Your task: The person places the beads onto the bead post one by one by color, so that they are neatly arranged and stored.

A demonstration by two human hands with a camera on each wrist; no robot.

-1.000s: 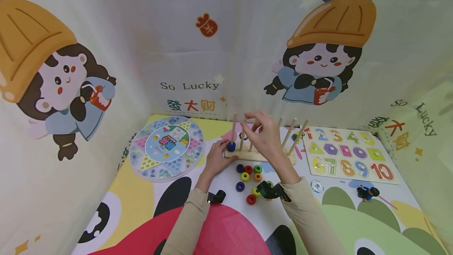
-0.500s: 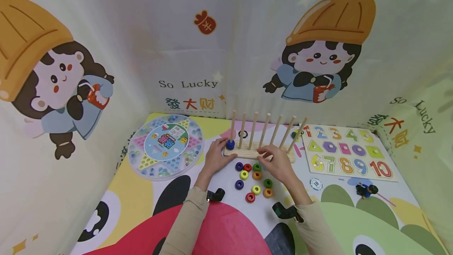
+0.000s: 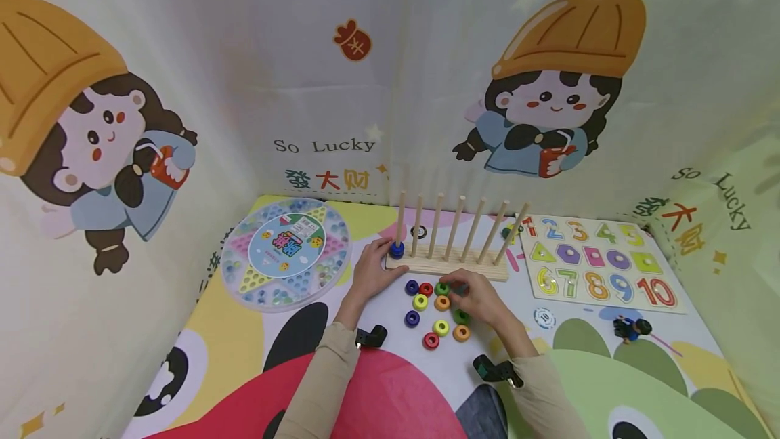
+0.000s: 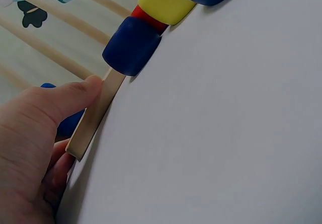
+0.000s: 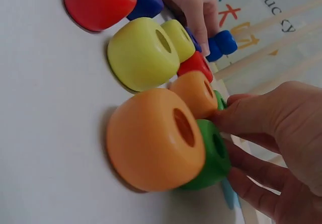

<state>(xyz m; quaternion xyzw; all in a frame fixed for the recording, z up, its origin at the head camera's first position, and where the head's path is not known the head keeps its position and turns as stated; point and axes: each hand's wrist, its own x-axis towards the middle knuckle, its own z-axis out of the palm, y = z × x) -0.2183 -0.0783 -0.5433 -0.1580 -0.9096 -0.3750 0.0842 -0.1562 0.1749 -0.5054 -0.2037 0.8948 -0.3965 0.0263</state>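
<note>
My left hand (image 3: 372, 273) holds the left end of a wooden peg stand (image 3: 447, 264), its thumb on the front edge in the left wrist view. Blue beads (image 3: 397, 250) sit low on the leftmost peg; the other pegs are bare. In front of the stand, my right hand (image 3: 478, 295) reaches down to a green bead (image 3: 441, 288), its thumb and forefinger pinching it. The right wrist view shows that bead mostly hidden behind an orange bead (image 5: 193, 94) and the thumb. Another green bead (image 5: 214, 156) lies close to the lower fingers.
Several loose beads lie around, including a red bead (image 3: 430, 340), a yellow bead (image 3: 420, 301) and a blue bead (image 3: 412, 318). A round marble game board (image 3: 286, 253) lies left, a number puzzle board (image 3: 600, 266) right. A small figure (image 3: 632, 329) and a chip (image 3: 545, 318) lie below the puzzle.
My right hand has come down from among the peg tops, past the stand's front, to the green bead among the loose ones. The left hand has stayed on the stand.
</note>
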